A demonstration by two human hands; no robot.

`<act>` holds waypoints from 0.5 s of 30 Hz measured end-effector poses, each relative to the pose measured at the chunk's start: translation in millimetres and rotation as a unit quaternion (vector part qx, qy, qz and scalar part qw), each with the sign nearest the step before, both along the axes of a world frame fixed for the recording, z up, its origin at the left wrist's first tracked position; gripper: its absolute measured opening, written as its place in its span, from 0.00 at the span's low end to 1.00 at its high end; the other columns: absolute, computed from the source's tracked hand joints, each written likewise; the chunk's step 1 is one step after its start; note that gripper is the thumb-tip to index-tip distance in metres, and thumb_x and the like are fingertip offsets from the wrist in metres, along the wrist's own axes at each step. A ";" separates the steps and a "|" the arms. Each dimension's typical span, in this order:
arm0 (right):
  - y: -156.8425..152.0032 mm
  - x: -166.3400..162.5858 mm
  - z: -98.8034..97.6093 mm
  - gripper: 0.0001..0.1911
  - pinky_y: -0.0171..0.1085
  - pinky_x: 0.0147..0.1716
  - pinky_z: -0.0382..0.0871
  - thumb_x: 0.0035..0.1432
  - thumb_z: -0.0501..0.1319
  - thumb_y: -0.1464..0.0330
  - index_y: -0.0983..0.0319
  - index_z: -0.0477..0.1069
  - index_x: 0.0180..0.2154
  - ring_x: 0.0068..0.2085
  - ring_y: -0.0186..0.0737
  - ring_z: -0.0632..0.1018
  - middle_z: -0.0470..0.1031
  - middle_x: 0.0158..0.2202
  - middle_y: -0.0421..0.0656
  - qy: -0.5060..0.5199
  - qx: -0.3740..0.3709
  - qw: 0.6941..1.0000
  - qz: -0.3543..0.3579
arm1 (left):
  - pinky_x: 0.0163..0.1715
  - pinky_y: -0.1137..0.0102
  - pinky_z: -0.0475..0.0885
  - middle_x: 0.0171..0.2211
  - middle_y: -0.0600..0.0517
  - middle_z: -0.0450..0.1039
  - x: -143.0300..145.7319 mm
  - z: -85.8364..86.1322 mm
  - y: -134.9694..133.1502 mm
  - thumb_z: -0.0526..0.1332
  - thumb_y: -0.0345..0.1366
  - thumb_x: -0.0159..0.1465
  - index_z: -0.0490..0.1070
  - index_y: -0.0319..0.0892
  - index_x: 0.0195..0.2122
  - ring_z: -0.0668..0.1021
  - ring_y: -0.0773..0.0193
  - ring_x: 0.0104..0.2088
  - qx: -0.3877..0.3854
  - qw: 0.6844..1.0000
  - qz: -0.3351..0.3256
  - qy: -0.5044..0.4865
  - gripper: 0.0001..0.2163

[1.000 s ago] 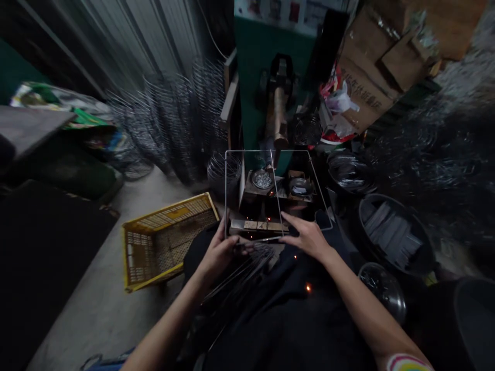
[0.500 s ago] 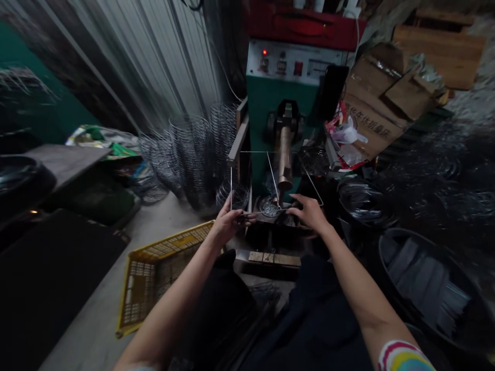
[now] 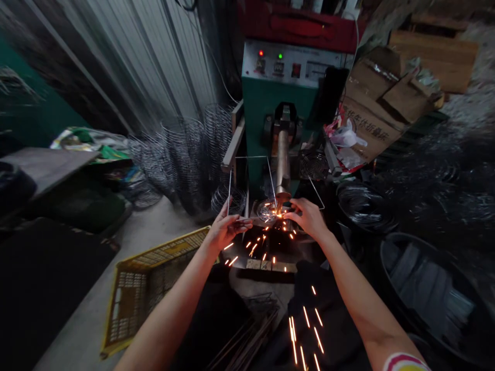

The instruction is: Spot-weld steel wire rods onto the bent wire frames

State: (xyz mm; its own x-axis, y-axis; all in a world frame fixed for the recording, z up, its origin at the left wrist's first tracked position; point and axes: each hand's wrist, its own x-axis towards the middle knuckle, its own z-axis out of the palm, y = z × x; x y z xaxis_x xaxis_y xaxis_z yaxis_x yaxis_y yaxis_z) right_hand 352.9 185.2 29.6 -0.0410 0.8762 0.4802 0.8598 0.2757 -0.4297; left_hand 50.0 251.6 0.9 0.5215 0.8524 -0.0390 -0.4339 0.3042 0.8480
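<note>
A thin bent metal wire frame [image 3: 229, 188] spans the front of a green spot welder [image 3: 255, 111]. My left hand [image 3: 226, 228] grips the frame's left side, thumb up along the wire. My right hand [image 3: 307, 216] is closed in a pinch on the frame's near edge, just right of the welder's electrode [image 3: 283, 172]. Bright sparks [image 3: 253, 250] spray down from the electrode tip between my hands. Behind the tip sits a small round dish [image 3: 266, 210], partly lost in the glare. The exact spot my right fingertips hold is partly hidden.
A yellow plastic crate [image 3: 124, 304] stands on the floor at left. Stacks of wire rings [image 3: 181, 159] lean by the corrugated wall. On the right are a black tub of metal strips [image 3: 421, 288], coiled wire [image 3: 361, 206] and a cardboard box [image 3: 371, 121]. Wire rods [image 3: 251, 330] lie below my hands.
Sparks have burst out at the electrode tip and fly downward. A green light has come on beside the red one on the panel. Both hands keep their hold, with the view slightly shifted.
</note>
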 end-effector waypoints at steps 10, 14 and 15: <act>-88.3 36.6 -10.8 0.27 0.35 0.20 0.66 0.55 0.59 0.51 0.68 0.73 0.44 0.20 0.37 0.72 0.75 0.26 0.44 0.368 -0.136 0.908 -0.149 | 0.31 0.66 0.78 0.33 0.48 0.81 -30.3 -13.6 -89.9 0.64 0.29 0.59 0.30 0.51 0.69 0.83 0.54 0.34 -0.042 0.999 -0.009 0.003 0.47; -213.2 5.7 -39.2 0.26 0.32 0.18 0.65 0.56 0.61 0.52 0.66 0.68 0.46 0.20 0.34 0.72 0.72 0.25 0.40 0.440 -0.217 0.861 -0.133 | 0.35 0.66 0.76 0.45 0.40 0.78 -61.8 -39.3 -124.2 0.68 0.36 0.58 0.37 0.52 0.69 0.82 0.56 0.36 -0.105 0.994 -0.040 0.016 0.46; -240.8 -0.7 -44.2 0.25 0.32 0.19 0.66 0.57 0.60 0.51 0.65 0.68 0.45 0.21 0.35 0.73 0.73 0.25 0.41 0.445 -0.237 0.854 -0.129 | 0.34 0.67 0.76 0.46 0.39 0.77 -66.1 -39.0 -120.6 0.68 0.41 0.58 0.41 0.52 0.68 0.82 0.57 0.34 -0.128 0.991 -0.039 0.015 0.43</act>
